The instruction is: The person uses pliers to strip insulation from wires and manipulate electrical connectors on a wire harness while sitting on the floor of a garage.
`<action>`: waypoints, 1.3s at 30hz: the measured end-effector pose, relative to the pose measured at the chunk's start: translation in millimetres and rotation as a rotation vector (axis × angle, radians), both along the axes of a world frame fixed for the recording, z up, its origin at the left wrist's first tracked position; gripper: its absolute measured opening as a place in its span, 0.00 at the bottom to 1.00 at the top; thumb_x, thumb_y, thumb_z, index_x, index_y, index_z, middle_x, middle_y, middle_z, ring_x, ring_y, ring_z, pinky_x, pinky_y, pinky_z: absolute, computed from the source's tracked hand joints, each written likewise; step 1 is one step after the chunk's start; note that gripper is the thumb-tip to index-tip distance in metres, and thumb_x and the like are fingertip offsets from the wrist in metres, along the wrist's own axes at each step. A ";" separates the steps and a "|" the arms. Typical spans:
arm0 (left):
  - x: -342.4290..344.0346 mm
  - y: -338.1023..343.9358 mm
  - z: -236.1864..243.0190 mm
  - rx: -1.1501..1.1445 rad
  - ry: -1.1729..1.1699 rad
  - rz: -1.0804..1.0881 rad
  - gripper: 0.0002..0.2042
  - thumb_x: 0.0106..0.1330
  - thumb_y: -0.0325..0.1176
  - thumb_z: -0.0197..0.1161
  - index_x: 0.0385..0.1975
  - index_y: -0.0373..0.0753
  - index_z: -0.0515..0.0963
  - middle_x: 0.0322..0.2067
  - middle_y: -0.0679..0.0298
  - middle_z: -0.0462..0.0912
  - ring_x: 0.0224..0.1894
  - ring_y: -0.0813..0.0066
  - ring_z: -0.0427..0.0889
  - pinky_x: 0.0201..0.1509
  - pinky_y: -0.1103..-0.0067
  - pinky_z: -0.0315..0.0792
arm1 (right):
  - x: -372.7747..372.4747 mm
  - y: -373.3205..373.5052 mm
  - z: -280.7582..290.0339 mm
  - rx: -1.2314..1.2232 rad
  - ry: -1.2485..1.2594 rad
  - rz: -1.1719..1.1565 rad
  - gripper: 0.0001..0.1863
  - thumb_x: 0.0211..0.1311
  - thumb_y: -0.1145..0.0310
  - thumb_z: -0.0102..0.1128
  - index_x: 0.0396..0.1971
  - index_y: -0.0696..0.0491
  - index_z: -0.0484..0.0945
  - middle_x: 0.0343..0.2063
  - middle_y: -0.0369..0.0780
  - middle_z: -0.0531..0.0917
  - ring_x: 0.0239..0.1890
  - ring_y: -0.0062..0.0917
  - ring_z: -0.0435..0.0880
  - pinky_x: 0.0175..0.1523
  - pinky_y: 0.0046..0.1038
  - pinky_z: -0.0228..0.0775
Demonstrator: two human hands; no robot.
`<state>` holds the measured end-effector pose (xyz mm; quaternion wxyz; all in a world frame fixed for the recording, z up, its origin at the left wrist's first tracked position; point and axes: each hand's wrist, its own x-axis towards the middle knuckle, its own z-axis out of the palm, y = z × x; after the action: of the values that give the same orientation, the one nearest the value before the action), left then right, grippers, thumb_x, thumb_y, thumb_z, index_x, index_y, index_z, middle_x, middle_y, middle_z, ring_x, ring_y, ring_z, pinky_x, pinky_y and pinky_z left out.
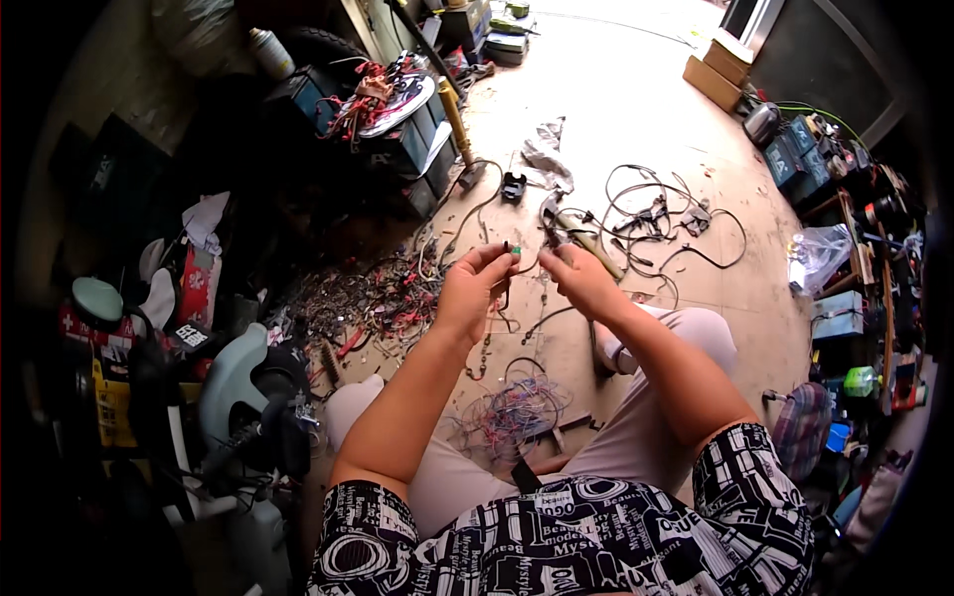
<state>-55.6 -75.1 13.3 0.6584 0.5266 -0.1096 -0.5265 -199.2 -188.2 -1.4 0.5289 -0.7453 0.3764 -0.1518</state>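
Observation:
My left hand (479, 281) is raised over the floor, its fingers closed on a small green-tipped piece (516, 251) with a dark wire hanging below. Just to its right, my right hand (580, 282) is closed in a pinch. What its fingertips hold is too small to make out. Past the right hand, a tan stick-like handle (601, 260) lies slanting on the floor, beside dark tangled parts. Beneath both hands, between my legs, sits a loose heap of thin coloured wires (515, 412).
Scrap wire bits (373, 298) cover the floor at left. Looped black cables (681, 223) lie ahead to the right. A black plastic part (513, 187) and a crumpled bag (547, 154) lie ahead. Cluttered batteries (397, 144) stand at far left, a loaded shelf (884, 288) at right.

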 end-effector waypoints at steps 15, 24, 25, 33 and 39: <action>24.4 40.3 18.2 -0.063 -0.158 0.151 0.05 0.63 0.24 0.60 0.38 0.34 0.76 0.35 0.61 0.82 0.37 0.75 0.83 0.41 0.83 0.79 | 28.0 34.1 31.4 -0.447 0.128 0.227 0.20 0.58 0.54 0.58 0.31 0.59 0.71 0.30 0.49 0.77 0.36 0.43 0.77 0.41 0.39 0.69; 37.2 57.2 8.8 0.037 0.006 0.163 0.05 0.62 0.23 0.61 0.36 0.34 0.76 0.35 0.59 0.83 0.37 0.73 0.84 0.38 0.82 0.81 | 41.1 49.5 22.8 -0.494 0.144 0.280 0.18 0.58 0.56 0.57 0.32 0.58 0.72 0.29 0.47 0.76 0.36 0.42 0.77 0.42 0.39 0.69; 38.0 58.6 8.8 0.051 -0.002 0.168 0.05 0.61 0.23 0.61 0.36 0.33 0.76 0.34 0.59 0.83 0.36 0.73 0.84 0.37 0.82 0.81 | 42.0 50.5 20.9 -0.502 0.158 0.293 0.18 0.59 0.56 0.56 0.32 0.58 0.72 0.29 0.47 0.76 0.36 0.42 0.77 0.42 0.39 0.69; 44.3 63.7 3.9 0.065 -0.052 0.141 0.05 0.62 0.22 0.60 0.36 0.32 0.77 0.35 0.59 0.83 0.37 0.72 0.84 0.36 0.83 0.80 | 50.4 57.9 21.4 -0.503 0.242 0.358 0.14 0.56 0.62 0.53 0.32 0.58 0.69 0.31 0.49 0.76 0.39 0.43 0.76 0.45 0.40 0.68; 44.2 64.7 2.5 0.058 -0.064 0.146 0.05 0.61 0.22 0.60 0.36 0.31 0.77 0.35 0.59 0.83 0.38 0.71 0.84 0.37 0.83 0.80 | 52.4 61.0 19.0 -0.488 0.238 0.357 0.14 0.54 0.62 0.53 0.32 0.59 0.68 0.31 0.50 0.75 0.39 0.44 0.76 0.46 0.40 0.68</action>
<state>-11.3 -10.4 15.8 0.6757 0.5686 -0.0766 -0.4629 -146.8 -127.2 17.6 0.3053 -0.9168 0.2514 -0.0544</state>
